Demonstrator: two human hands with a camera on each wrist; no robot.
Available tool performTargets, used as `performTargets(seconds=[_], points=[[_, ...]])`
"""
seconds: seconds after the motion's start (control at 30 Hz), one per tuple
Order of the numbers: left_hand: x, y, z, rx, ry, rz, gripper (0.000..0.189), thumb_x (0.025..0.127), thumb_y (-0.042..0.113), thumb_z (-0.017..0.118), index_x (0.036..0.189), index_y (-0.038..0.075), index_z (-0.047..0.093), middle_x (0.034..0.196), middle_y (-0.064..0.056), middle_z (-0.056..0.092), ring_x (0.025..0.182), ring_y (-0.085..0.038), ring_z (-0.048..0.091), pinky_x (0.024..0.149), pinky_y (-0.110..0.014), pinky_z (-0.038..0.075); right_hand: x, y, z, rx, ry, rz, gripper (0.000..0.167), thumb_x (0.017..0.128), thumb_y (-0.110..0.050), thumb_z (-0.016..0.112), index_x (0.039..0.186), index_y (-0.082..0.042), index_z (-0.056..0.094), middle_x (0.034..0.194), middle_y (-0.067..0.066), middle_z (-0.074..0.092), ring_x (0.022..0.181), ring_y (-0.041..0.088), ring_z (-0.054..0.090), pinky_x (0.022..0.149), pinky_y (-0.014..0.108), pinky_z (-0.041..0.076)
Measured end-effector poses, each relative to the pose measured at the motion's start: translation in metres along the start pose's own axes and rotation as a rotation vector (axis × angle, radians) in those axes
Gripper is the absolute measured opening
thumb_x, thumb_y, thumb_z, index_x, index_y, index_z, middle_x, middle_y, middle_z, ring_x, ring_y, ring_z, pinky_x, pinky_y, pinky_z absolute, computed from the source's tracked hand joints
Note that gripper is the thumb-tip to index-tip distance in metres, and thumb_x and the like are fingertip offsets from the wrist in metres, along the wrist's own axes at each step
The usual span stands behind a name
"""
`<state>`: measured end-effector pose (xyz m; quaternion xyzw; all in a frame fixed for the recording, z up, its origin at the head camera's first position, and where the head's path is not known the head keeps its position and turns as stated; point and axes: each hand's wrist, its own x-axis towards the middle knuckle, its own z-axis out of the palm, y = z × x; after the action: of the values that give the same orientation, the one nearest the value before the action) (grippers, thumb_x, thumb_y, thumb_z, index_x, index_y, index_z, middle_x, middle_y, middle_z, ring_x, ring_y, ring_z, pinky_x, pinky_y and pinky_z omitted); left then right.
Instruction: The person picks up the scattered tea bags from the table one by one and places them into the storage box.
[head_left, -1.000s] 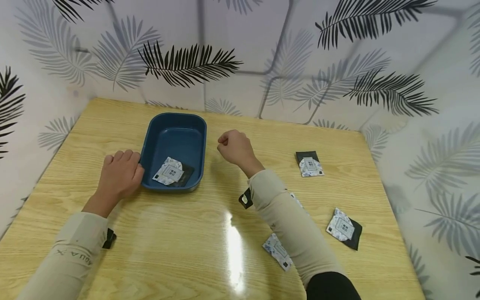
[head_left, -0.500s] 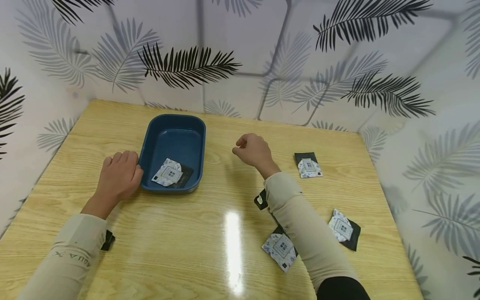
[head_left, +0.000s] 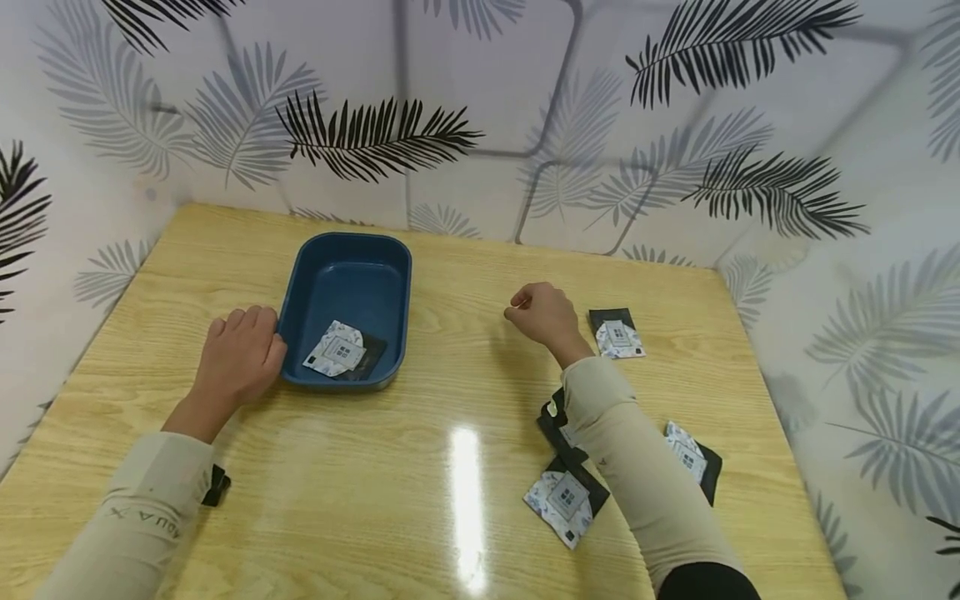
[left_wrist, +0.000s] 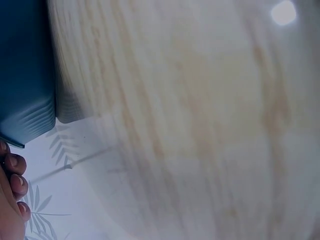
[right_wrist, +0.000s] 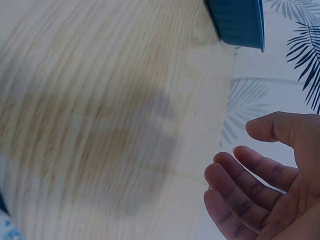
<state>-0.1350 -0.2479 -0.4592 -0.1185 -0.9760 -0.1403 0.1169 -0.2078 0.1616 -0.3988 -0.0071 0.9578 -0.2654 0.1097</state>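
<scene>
My left hand point(head_left: 243, 354) is at the left side of a blue plastic bin point(head_left: 408, 312), holding its rim near the front corner. In the left wrist view its curled fingertips point(left_wrist: 19, 185) show just under the bin's edge. Inside the bin lies a white-and-black sachet point(head_left: 335, 348) with a floral print. My right hand point(head_left: 547, 317) hovers over the table, nothing in it. The right wrist view shows its fingers point(right_wrist: 242, 175) loosely bent and apart from the thumb. Nearest to it, on its right, lies a similar sachet point(head_left: 617, 333).
Another sachet point(head_left: 566, 504) lies near the table's front. Above it a further one point(head_left: 562, 433) is partly hidden by the right sleeve point(head_left: 637, 467), as is one point(head_left: 693, 458) farther right. A patterned curtain point(head_left: 480, 100) stands behind the wooden table point(head_left: 360, 492).
My right hand has moved right, away from the bin, and slightly toward me. More of the front sachets shows from under the sleeve. The left hand and the bin stay in place.
</scene>
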Motion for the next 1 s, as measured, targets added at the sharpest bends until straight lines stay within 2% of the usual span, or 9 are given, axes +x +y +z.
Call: performTargets(seconds=[0.2,0.43,0.7,1.0], points=[[0.000,-0.001,0.000,0.001,-0.008,-0.004,0.016,0.095,0.015,0.035,0.085,0.005,0.041,0.079,-0.011,0.042,0.071,-0.028,0.036,0.067,-0.039,0.022,-0.006,0.016,-0.007,-0.011,-0.010,0.033,0.032,0.093,-0.030,0.060,0.116,-0.009,0.069,0.118,0.012,0.072,0.107,0.031,0.068,0.091,0.047,0.052],[0.000,-0.001,0.002,0.001,-0.015,-0.015,0.016,0.095,0.016,0.035,0.086,0.004,0.042,0.081,-0.011,0.043,0.073,-0.029,0.038,0.068,-0.040,0.022,-0.008,0.034,-0.013,-0.069,-0.002,0.077,0.033,0.094,-0.031,0.060,0.116,-0.009,0.069,0.121,0.013,0.071,0.107,0.032,0.068,0.086,0.047,0.053],[0.000,-0.001,0.003,-0.005,0.017,0.004,0.014,0.094,0.015,0.037,0.085,0.005,0.042,0.079,-0.011,0.042,0.070,-0.028,0.036,0.067,-0.039,0.021,-0.008,0.063,-0.026,-0.076,0.062,0.099,0.032,0.095,-0.027,0.059,0.116,-0.005,0.069,0.119,0.017,0.071,0.104,0.034,0.068,0.086,0.047,0.053],[0.000,-0.003,0.004,-0.004,0.006,0.004,0.016,0.095,0.016,0.035,0.086,0.004,0.041,0.080,-0.011,0.042,0.072,-0.029,0.037,0.068,-0.040,0.021,-0.012,0.089,-0.039,-0.098,0.083,0.162,0.036,0.095,-0.027,0.055,0.119,-0.003,0.067,0.123,0.018,0.069,0.108,0.037,0.066,0.087,0.049,0.053]])
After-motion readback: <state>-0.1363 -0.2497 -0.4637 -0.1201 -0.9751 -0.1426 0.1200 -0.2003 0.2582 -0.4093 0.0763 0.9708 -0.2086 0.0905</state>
